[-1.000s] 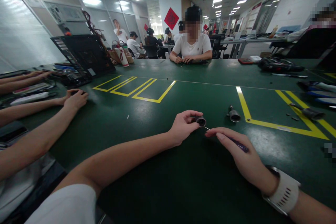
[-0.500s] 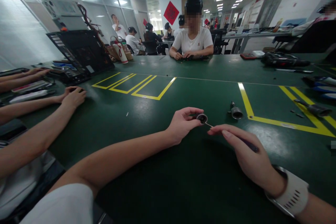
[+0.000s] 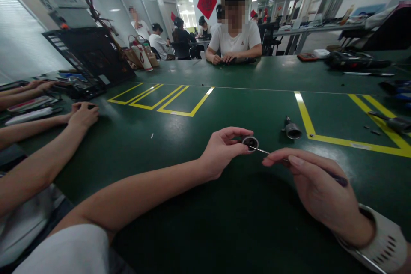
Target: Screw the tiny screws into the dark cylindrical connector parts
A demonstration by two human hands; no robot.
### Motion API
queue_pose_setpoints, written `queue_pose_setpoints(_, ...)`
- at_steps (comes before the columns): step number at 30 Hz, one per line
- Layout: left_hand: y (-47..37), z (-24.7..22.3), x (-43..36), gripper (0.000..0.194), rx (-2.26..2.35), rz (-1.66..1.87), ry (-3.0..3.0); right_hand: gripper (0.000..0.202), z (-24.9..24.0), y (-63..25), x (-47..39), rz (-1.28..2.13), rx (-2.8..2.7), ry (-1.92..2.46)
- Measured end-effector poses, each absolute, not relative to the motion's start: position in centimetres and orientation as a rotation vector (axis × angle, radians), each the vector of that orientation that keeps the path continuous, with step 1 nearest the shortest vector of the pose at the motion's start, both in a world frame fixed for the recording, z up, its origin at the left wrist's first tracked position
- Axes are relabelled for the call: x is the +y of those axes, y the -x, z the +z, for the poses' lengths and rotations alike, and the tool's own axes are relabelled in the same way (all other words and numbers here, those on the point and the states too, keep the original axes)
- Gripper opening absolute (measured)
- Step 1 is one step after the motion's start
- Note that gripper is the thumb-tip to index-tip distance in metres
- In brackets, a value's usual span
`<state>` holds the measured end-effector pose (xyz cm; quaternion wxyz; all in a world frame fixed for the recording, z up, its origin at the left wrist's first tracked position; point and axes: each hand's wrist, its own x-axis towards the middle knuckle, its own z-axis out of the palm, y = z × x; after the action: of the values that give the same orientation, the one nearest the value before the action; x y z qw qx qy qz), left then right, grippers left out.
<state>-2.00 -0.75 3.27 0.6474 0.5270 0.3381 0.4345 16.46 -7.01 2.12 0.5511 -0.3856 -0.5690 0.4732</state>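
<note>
My left hand [image 3: 223, 150] pinches a small round metal cup-shaped part [image 3: 250, 143], its open end turned toward me. A thin screwdriver [image 3: 262, 150] with a dark handle is held in my right hand [image 3: 314, 184], its metal shaft slanting left. The tip reaches into the mouth of the round part; what it touches inside is too small to make out. Just beyond my hands on the green table lies a metal cup-shaped piece with a short stem [image 3: 292, 129]. A similar part with a longer shaft [image 3: 398, 123] lies at the far right.
Yellow tape outlines [image 3: 192, 114] mark the green table [image 3: 180, 141]. Tiny dark pieces [image 3: 375, 132] lie near the right tape. A co-worker's hands [image 3: 84, 113] rest at the left, and another person [image 3: 236, 38] sits opposite. A black power tool [image 3: 356, 60] stands back right.
My right hand has shifted right and drawn back a little, so more of the screwdriver's shaft shows. My left hand still holds the round part. The view has tilted slightly downward.
</note>
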Motion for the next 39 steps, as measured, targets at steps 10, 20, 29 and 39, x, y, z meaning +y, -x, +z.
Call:
queue_pose_setpoints(10, 1.9, 3.7, -1.1, 0.030, 0.778, 1.000, -1.184, 0.021, 2.2, -16.3, -7.2, 1.112, -1.327, 0.890)
queue_pose_setpoints(20, 2.2, 3.0, -0.3, 0.028, 0.802, 1.052, -1.266, 0.021, 2.4, -16.1, -7.1, 1.104, -1.241, 0.930)
queue_pose_setpoints(29, 2.6, 2.0, 1.2, 0.030, 0.948, 1.089, -1.326, 0.023, 1.9, -16.1, -5.8, 1.157, -1.178, 1.218)
queue_pose_setpoints(39, 2.6, 2.0, 1.2, 0.035, 0.879, 1.027, -1.242, 0.022, 2.0, -15.9, -6.1, 1.120, -1.248, 1.107)
